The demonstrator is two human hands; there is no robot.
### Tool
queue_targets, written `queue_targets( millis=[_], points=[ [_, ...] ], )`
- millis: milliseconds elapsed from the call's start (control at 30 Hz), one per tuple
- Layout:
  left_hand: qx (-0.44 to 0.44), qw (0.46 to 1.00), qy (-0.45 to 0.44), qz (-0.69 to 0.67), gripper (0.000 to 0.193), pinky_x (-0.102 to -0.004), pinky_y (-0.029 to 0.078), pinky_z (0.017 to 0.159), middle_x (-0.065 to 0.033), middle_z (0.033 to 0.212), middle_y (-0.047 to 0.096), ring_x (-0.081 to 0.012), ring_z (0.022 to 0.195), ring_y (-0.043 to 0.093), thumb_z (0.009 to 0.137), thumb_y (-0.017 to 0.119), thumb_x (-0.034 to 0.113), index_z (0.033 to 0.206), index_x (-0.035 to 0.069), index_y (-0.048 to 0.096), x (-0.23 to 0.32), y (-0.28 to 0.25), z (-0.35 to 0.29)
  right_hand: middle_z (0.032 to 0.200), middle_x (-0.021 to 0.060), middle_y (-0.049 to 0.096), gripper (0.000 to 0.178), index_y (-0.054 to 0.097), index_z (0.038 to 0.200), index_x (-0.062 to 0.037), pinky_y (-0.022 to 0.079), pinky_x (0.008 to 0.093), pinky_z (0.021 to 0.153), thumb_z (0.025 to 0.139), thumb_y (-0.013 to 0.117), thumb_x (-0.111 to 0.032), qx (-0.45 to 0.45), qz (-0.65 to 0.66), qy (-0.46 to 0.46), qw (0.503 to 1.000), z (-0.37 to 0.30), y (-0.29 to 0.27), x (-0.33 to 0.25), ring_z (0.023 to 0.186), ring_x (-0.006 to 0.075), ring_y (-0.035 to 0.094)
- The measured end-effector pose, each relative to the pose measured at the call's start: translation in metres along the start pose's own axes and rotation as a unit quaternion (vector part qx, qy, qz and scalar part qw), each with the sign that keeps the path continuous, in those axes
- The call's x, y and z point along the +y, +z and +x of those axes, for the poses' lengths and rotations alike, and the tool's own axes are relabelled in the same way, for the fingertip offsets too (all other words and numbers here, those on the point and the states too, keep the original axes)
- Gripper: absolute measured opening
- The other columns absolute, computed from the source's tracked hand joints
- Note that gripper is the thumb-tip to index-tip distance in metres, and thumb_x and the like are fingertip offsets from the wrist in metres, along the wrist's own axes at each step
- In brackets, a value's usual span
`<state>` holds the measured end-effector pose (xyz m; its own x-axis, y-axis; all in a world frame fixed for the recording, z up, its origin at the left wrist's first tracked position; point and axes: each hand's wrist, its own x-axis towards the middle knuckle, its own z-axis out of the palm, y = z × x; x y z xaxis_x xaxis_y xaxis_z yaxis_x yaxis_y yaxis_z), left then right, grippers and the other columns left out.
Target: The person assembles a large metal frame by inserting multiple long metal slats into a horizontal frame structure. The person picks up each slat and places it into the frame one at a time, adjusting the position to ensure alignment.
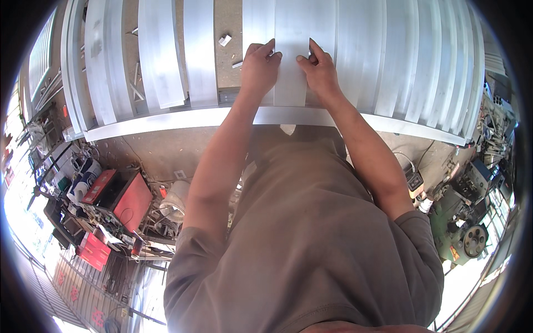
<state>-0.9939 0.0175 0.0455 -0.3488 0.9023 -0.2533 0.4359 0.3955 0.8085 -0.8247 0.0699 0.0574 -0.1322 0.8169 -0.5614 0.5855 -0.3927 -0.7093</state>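
Note:
A long, flat silvery metal slat (290,77) runs away from me between my hands, its near end by the pale metal rail (294,115) across the front. On its left edge my left hand (261,67) is closed, index finger stretched forward and thumb bent in. Mirroring it, my right hand (321,71) closes on the right edge with the thumb toward the slat. The fingertips under the edges are partly hidden. Another slat (258,25) lies close on the left, and several more slats (361,50) lie side by side to the right.
Farther left, spaced slats (199,53) leave gaps showing the floor, with a small white scrap (224,40) and offcuts. A red metal box (125,197) and clutter stand at lower left. A green machine with a wheel (474,240) stands at lower right.

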Motion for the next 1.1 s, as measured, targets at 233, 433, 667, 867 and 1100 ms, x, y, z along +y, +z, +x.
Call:
queue_targets(
  millis=[233, 433, 667, 867, 1100],
  points=[
    [0.009, 1.0, -0.006, 0.0, 0.045, -0.0428, 0.054, 0.096, -0.0216, 0.115, 0.069, -0.0346, 0.109, 0.069, 0.091, 0.073, 0.027, 0.13, 0.004, 0.072, -0.002, 0.002, 0.003, 0.1, 0.0074, 0.057, 0.068, 0.052, 0.154, -0.0062, 0.051, 0.0332, 0.083, 0.093, 0.075, -0.026, 0.075, -0.195, -0.11, 0.972, 0.005, 0.013, 0.011, 0.091, 0.0172, 0.057],
    [0.061, 0.997, -0.002, -0.052, 0.04, -0.0427, 0.055, 0.095, -0.0165, 0.123, 0.068, -0.0318, 0.109, 0.069, 0.091, 0.075, 0.019, 0.13, 0.008, 0.071, 0.006, -0.028, -0.006, 0.112, 0.0179, 0.07, 0.066, 0.051, 0.152, -0.0078, 0.053, 0.0432, 0.094, 0.092, 0.07, -0.028, 0.032, -0.066, 0.003, 0.997, 0.002, 0.004, 0.001, 0.1, 0.0315, 0.067],
    [0.257, 0.916, -0.069, 0.301, 0.112, -0.0566, 0.019, 0.126, -0.028, 0.161, 0.034, -0.0445, 0.152, 0.028, 0.081, 0.084, 0.049, 0.166, 0.013, 0.023, -0.05, -0.144, -0.01, 0.118, 0.0133, 0.069, 0.047, 0.058, 0.144, -0.0089, 0.051, 0.0376, 0.098, 0.1, 0.066, -0.024, 0.072, 0.006, -0.062, 0.995, -0.035, -0.019, 0.02, 0.107, 0.0246, 0.064],
    [0.2, 0.924, -0.102, 0.31, 0.104, -0.0558, 0.032, 0.12, -0.0228, 0.145, 0.049, -0.0409, 0.137, 0.047, 0.076, 0.083, 0.034, 0.163, 0.016, 0.028, -0.058, -0.183, -0.012, 0.12, 0.0086, 0.063, 0.042, 0.06, 0.141, -0.0067, 0.047, 0.0352, 0.097, 0.101, 0.065, -0.021, 0.076, 0.036, -0.083, 0.993, -0.052, -0.021, 0.032, 0.11, 0.022, 0.059],
    [0.211, 0.949, -0.095, 0.215, 0.103, -0.0525, 0.053, 0.099, -0.0229, 0.146, 0.048, -0.0436, 0.128, 0.056, 0.076, 0.083, 0.031, 0.162, 0.014, 0.029, -0.003, -0.183, -0.037, 0.103, 0.0027, 0.064, 0.041, 0.057, 0.143, -0.0036, 0.051, 0.0307, 0.084, 0.104, 0.062, -0.017, 0.016, 0.018, -0.265, 0.964, -0.045, 0.039, -0.035, 0.092, 0.0155, 0.06]
  ],
)
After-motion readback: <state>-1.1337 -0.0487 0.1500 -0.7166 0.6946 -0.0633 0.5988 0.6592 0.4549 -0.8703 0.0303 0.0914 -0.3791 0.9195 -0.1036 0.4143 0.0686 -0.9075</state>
